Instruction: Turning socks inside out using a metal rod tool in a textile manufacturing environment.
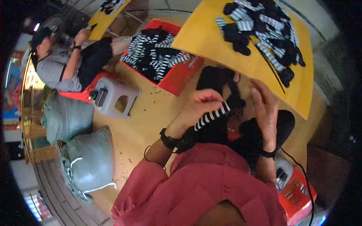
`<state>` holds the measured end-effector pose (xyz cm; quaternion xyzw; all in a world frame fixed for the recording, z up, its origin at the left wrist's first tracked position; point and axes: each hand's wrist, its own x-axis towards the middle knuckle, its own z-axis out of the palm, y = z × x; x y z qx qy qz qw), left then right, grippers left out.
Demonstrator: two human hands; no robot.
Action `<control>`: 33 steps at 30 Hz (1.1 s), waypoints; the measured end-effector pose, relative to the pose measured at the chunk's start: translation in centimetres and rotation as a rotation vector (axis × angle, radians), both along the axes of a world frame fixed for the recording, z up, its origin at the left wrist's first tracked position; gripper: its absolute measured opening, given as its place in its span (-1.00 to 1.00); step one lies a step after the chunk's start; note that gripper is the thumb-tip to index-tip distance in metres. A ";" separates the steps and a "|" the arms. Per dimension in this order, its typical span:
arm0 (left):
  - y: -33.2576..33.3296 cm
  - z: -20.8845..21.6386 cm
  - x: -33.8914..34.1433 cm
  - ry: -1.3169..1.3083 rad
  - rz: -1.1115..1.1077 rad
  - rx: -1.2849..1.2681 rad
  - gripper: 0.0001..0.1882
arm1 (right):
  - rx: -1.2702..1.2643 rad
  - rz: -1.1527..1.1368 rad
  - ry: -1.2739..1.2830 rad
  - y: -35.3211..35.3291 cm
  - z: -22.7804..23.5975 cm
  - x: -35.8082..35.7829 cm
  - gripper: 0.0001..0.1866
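My left hand (200,107) is closed, thumb and fingers pinching the top of a black-and-white striped sock (212,117). The striped part hangs below the fingers above my lap; its lower end merges with my dark trousers, so I cannot tell how far it reaches. My right hand (266,111) is by the near edge of the yellow table (203,35), fingers stretched out and apart from the sock. On that table lies a loose heap of black and striped socks (271,28), with a thin black rod (269,66) beside it.
A red bin (177,81) full of striped socks stands left of the table. Beyond a grey stool (117,94), another person (60,66) sits at a second yellow table (103,22). Stuffed sacks (92,162) lie at left; a red box (298,196) and a black cable (307,180) are at right.
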<state>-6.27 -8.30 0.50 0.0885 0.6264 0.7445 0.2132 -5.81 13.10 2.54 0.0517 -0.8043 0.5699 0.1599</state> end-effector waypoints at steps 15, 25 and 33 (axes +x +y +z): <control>-16.5 -6.6 -12.5 0.056 1.039 0.186 -0.50 | 0.573 -0.622 -0.022 11.5 -1.9 -4.6 -0.78; -12.7 -7.4 -9.3 -0.059 0.989 0.118 -0.68 | 0.874 -0.533 0.049 12.4 -2.8 -7.6 -0.79; -1.5 -1.6 -3.2 -0.055 0.501 0.170 -0.86 | 0.286 -0.735 0.080 13.1 -1.1 -6.1 -0.85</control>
